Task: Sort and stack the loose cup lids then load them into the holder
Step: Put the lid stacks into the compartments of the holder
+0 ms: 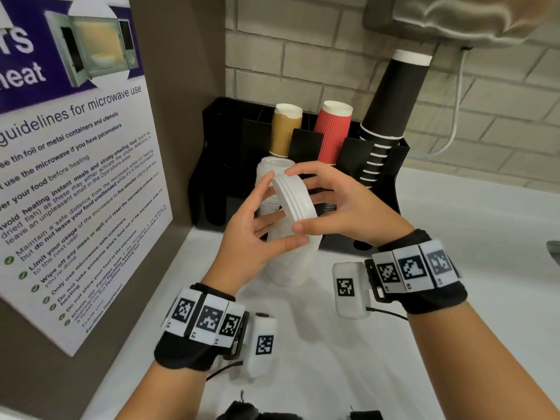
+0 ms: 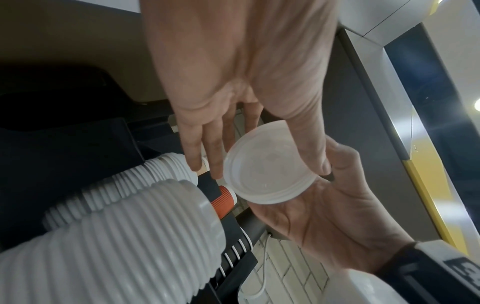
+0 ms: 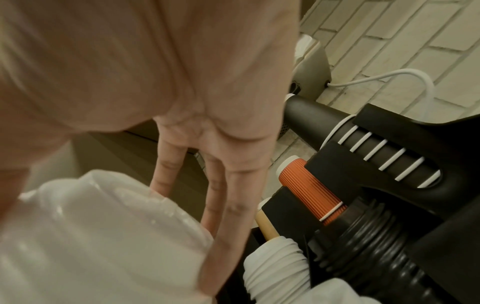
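Note:
A small stack of white lids (image 1: 293, 204) is tilted in the air between both hands. My left hand (image 1: 281, 211) pinches it from the left, index finger at the top rim and thumb under the lower edge. My right hand (image 1: 295, 199) grips it from the right, forefinger over the top and thumb on the near rim. In the left wrist view the lids (image 2: 270, 185) show their hollow underside. Below them a tall stack of white lids (image 1: 289, 262) stands on the counter. Another white lid stack (image 1: 268, 169) sits in the black holder (image 1: 212, 165).
The holder carries a gold cup (image 1: 286, 128), a red ribbed cup (image 1: 331, 131) and a leaning stack of black cups (image 1: 391, 110). Black lids (image 3: 363, 236) lie in one slot. A microwave poster (image 1: 75, 177) covers the left wall. White counter (image 1: 439, 225) extends to the right.

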`<control>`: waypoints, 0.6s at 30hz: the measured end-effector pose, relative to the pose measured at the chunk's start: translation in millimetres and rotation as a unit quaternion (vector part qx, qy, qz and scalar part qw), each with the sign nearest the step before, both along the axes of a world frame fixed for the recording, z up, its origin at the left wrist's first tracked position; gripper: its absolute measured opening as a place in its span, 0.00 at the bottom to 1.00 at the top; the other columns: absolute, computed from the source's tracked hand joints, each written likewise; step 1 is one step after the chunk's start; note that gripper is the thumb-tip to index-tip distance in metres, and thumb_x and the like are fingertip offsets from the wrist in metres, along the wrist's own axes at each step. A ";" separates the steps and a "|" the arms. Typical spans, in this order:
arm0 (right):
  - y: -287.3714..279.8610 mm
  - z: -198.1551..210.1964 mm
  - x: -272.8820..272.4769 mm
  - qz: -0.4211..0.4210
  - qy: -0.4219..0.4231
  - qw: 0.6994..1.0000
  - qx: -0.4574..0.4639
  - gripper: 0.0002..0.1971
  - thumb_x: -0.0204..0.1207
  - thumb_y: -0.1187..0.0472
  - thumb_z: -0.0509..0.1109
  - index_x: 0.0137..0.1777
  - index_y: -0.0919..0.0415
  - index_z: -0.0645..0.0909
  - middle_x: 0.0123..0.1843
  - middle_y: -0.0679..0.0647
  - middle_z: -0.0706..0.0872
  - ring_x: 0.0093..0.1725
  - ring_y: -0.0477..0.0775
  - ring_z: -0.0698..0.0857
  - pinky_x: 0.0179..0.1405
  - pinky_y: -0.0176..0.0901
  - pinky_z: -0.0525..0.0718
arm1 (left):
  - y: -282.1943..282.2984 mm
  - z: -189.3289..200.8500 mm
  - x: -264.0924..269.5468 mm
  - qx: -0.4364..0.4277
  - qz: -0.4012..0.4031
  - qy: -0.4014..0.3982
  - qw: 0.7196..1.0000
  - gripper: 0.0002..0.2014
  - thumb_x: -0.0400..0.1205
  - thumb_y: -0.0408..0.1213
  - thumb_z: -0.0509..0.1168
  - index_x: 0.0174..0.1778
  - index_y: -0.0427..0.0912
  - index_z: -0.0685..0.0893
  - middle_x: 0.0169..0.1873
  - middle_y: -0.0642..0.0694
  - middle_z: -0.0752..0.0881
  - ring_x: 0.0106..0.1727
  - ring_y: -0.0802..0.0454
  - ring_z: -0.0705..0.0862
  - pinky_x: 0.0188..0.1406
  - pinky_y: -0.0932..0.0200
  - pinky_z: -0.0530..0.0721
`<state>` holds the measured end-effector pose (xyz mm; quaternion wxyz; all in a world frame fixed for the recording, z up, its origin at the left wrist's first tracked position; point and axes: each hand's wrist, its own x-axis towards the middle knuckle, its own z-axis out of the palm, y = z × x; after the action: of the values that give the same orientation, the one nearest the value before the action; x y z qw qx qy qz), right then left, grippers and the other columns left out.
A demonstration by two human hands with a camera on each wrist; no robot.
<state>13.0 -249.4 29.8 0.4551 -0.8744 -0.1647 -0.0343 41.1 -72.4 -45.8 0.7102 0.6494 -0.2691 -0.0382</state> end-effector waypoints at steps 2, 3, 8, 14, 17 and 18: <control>0.8 -1.9 -1.7 -0.002 -0.012 1.000 0.000 0.32 0.66 0.62 0.82 0.70 0.50 0.74 0.64 0.44 0.80 0.65 0.43 0.80 0.65 0.44 0.82 | -1.8 0.3 -0.3 0.004 0.001 -0.007 1.000 0.51 0.63 0.44 0.80 0.82 0.58 0.62 0.75 0.60 0.74 0.71 0.58 0.79 0.72 0.46 0.78; 0.5 -3.0 -2.2 -0.002 -0.016 1.000 -0.001 0.32 0.66 0.63 0.82 0.69 0.50 0.74 0.64 0.43 0.81 0.64 0.42 0.81 0.63 0.42 0.83 | -2.4 0.0 -0.4 0.005 0.000 -0.014 1.000 0.51 0.63 0.45 0.81 0.81 0.60 0.62 0.73 0.63 0.75 0.72 0.60 0.78 0.73 0.48 0.77; -19.8 -0.4 -1.4 -0.043 -0.036 0.997 0.061 0.31 0.64 0.61 0.82 0.66 0.45 0.74 0.62 0.46 0.82 0.59 0.45 0.84 0.51 0.39 0.86 | 3.1 -2.9 3.4 -0.012 0.013 -0.030 0.999 0.41 0.66 0.49 0.79 0.73 0.71 0.65 0.76 0.58 0.73 0.73 0.61 0.76 0.71 0.61 0.76; -96.3 -11.0 13.9 -0.272 -0.090 0.958 0.015 0.33 0.65 0.60 0.82 0.66 0.48 0.70 0.59 0.50 0.81 0.55 0.51 0.84 0.45 0.32 0.82 | 14.3 -1.7 13.7 -0.033 0.096 -0.042 0.994 0.23 0.72 0.50 0.69 0.64 0.63 0.75 0.63 0.61 0.80 0.60 0.67 0.83 0.57 0.72 0.80; -121.5 -27.5 24.7 -0.307 -0.039 0.947 -0.082 0.37 0.61 0.61 0.84 0.68 0.53 0.67 0.59 0.51 0.79 0.55 0.53 0.81 0.42 0.33 0.76 | 15.2 -1.0 14.7 -0.033 0.113 -0.047 0.992 0.20 0.73 0.48 0.67 0.61 0.58 0.77 0.61 0.58 0.80 0.54 0.71 0.83 0.51 0.76 0.79; -126.5 -31.6 28.6 -0.312 -0.027 0.943 -0.115 0.38 0.60 0.62 0.84 0.67 0.55 0.66 0.59 0.52 0.79 0.56 0.55 0.80 0.44 0.37 0.77 | 15.6 -0.9 14.7 -0.031 0.115 -0.047 0.992 0.18 0.73 0.48 0.67 0.60 0.58 0.77 0.60 0.58 0.80 0.53 0.72 0.83 0.50 0.76 0.79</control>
<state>41.6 -376.0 -1.8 0.3139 -0.9270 0.1011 -0.1787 55.7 -56.8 -46.7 0.7166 0.6545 -0.2265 0.0827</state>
